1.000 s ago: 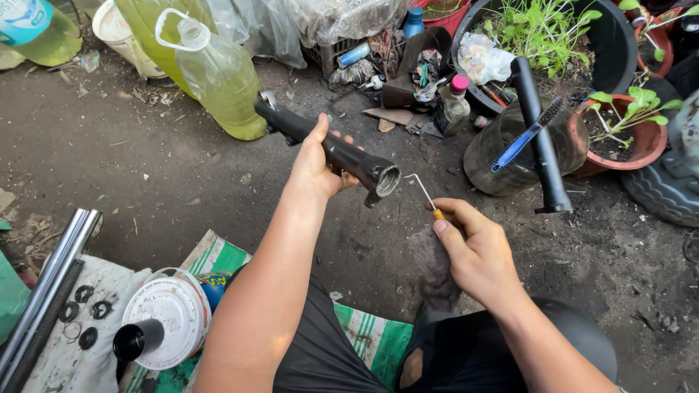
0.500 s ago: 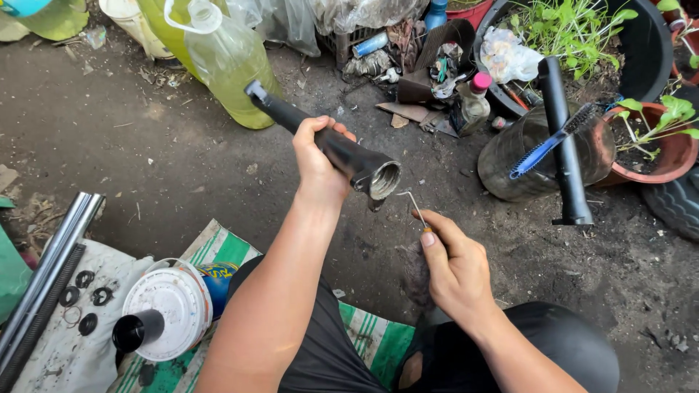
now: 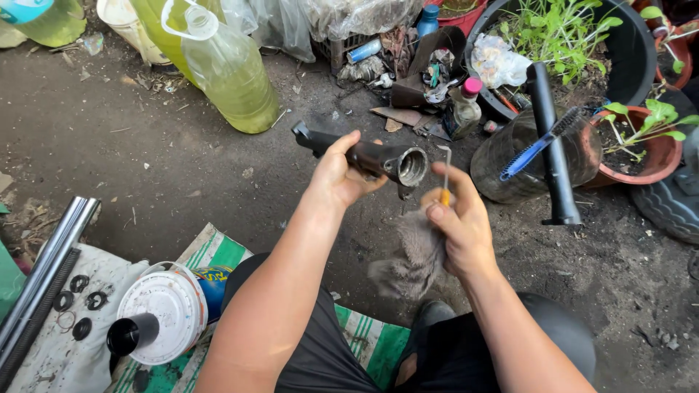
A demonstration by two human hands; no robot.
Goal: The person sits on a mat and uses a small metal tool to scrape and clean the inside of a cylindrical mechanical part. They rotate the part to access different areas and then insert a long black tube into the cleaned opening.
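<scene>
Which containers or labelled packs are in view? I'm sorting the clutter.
Jug: top left on the ground, clear plastic, yellow liquid.
Tub: lower left, round, white lid, blue and yellow label.
Small bottle: top centre by the planter, clear, pink cap.
Can: top centre, blue, lying down.

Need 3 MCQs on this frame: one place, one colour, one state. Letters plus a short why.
1. Where does the brush rest?
A. in the dark tub
B. on the white bucket
C. in the clay pot

2. What colour is the liquid in the big bottle?
A. blue
B. yellow-green
C. red

3. What does the left hand hold?
A. nothing
B. a grey rag
C. the black tube

Answers:
1 A, its blue handle leans out of the tub.
2 B, the clear bottle shows yellow-green.
3 C, fingers wrap the tube; the right hand holds a pick and the rag.
</scene>
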